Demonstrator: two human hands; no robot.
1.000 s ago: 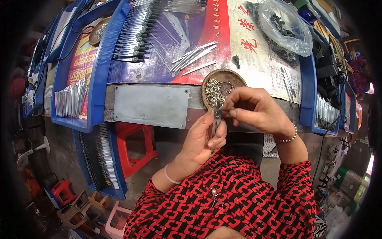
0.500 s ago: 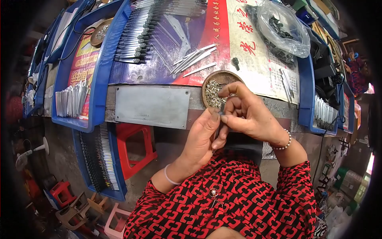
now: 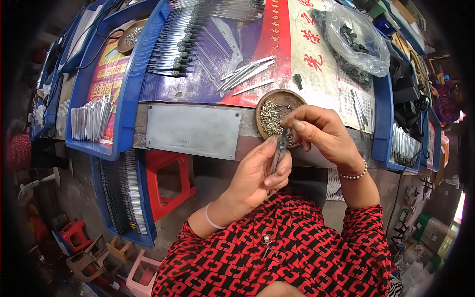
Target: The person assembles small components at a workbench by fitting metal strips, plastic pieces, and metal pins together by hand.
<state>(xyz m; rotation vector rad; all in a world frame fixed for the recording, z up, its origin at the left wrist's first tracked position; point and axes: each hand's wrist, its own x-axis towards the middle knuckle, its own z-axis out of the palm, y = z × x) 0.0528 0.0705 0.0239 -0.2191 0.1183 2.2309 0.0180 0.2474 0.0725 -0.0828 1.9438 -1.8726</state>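
Note:
My left hand [image 3: 253,175] is closed around a thin metal strip [image 3: 274,162]. The strip stands tilted, and a dark plastic head [image 3: 282,143] sits at its top. My right hand [image 3: 330,137] hovers just right of that head, thumb and forefinger bent together; whatever is between the fingertips is too small to tell. Behind both hands is a round wooden bowl [image 3: 258,118] holding many small metal rivets [image 3: 270,117], its near right side partly covered by my right fingers. A single dark plastic piece [image 3: 297,80] lies just beyond the bowl.
Loose metal strips [image 3: 247,74] lie beyond the bowl, and dark-headed strips [image 3: 173,54] are lined up farther left. A clear plastic bag [image 3: 366,49] of dark pieces sits at right. Blue trays [image 3: 126,94] flank the table; a red stool [image 3: 153,190] stands below.
My right hand has drawn back from the plastic head, which now shows at the strip's top. My left hand has turned slightly, leaving more of the strip visible.

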